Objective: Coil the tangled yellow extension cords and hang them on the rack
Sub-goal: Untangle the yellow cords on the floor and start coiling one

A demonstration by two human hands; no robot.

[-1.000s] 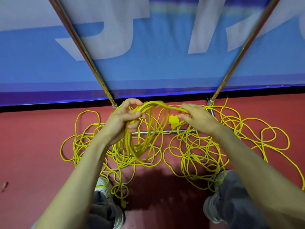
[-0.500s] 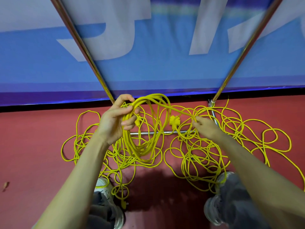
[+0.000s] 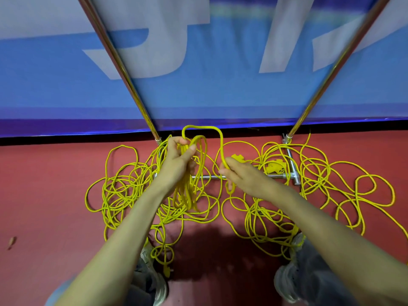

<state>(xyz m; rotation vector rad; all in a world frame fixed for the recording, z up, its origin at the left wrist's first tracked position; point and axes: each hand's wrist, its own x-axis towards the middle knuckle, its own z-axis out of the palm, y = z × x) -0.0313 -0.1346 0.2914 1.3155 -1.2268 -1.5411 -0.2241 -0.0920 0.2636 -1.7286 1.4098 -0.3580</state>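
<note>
ONE: Left hand [image 3: 178,160] clamped round a bundle of gathered loops [image 3: 187,193], thumb pressed across the top; the bundle hangs down from the fist, above the floor.
TWO: And the right hand [image 3: 240,175] pinches a single strand [image 3: 203,127]; it arches up out of the left fist, over, and down into the right fingers.
ONE: Everything else of the yellow extension cords [image 3: 123,186] sprawls tangled on the red floor [image 3: 44,195], both sides of the arms; some drape over the base bar [image 3: 209,177] of the rack [image 3: 123,67].
TWO: Rack poles slant up either side, blue banner [image 3: 198,96] behind; a yellow plug [image 3: 274,167] lies just right of the right hand; loose loops lie by both shoes [image 3: 284,281].
</note>
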